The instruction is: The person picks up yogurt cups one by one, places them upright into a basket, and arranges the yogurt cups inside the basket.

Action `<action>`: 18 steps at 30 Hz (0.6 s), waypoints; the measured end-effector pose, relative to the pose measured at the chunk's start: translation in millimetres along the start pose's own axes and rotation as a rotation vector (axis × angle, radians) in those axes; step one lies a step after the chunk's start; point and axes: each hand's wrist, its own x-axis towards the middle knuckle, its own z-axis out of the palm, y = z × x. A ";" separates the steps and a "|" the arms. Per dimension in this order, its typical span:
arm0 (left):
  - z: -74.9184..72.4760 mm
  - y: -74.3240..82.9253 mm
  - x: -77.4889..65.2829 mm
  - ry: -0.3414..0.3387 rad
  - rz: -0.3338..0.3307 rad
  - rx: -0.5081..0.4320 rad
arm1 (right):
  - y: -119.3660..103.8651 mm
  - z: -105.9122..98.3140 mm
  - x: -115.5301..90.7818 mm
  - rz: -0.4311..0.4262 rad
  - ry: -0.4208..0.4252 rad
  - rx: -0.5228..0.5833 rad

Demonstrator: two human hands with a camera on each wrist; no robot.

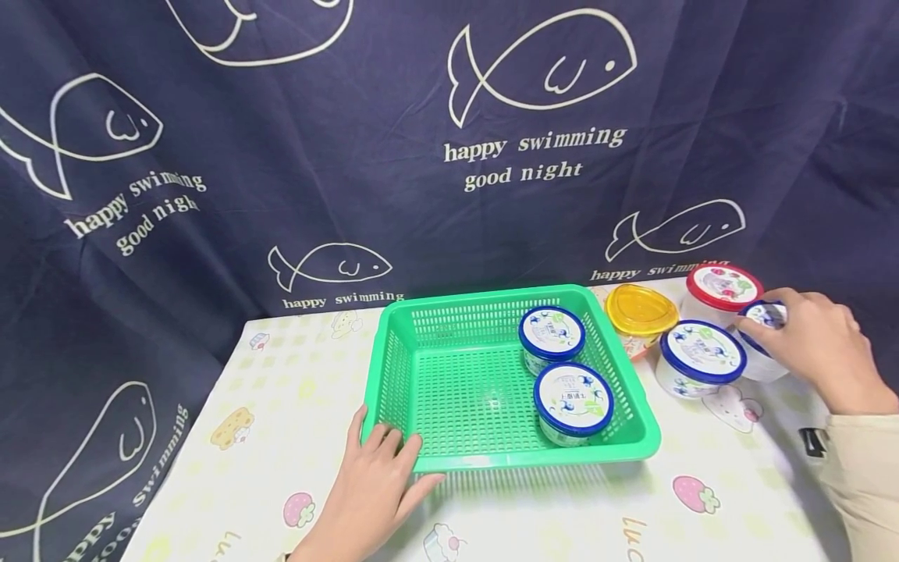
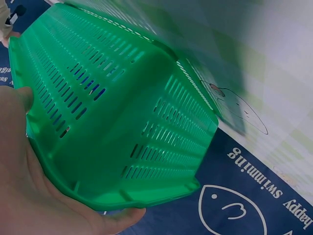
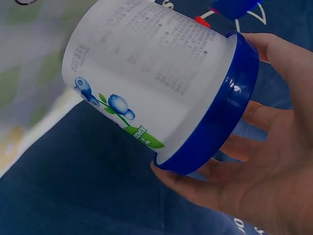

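A green plastic basket (image 1: 492, 462) stands on the table, its slotted outer wall (image 2: 98, 127) large in the left wrist view. My left hand (image 1: 368, 488) grips its rim at the front left corner, fingers over the edge and thumb outside. Two blue-lidded tubs, one behind (image 1: 552, 332) and one in front (image 1: 573, 398), sit inside at the right. Off to the basket's right, my right hand (image 1: 825, 343) holds another white tub (image 3: 146, 73) by its blue lid (image 3: 220, 112). Whether that tub touches the table is unclear.
Close to the held tub stand another blue-lidded tub (image 1: 702, 355) and a red-lidded tub (image 1: 723, 285). A container with a yellow lid (image 1: 641, 311) is between them and the basket. Behind the patterned tablecloth (image 1: 232, 476) hangs a dark blue fish-print curtain (image 1: 393, 156).
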 end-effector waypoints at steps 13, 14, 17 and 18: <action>-0.8 0.3 0.3 0.025 0.013 0.002 | -29.1 -25.8 -13.4 -0.076 0.180 0.031; -1.0 0.3 0.3 0.026 0.013 0.003 | -32.3 -28.6 -15.4 -0.076 0.192 0.032; -1.4 0.6 0.4 0.026 0.011 0.001 | -40.5 -35.5 -19.9 -0.088 0.239 0.054; -1.6 0.6 0.4 0.023 0.009 0.002 | -43.3 -37.5 -21.0 -0.091 0.249 0.061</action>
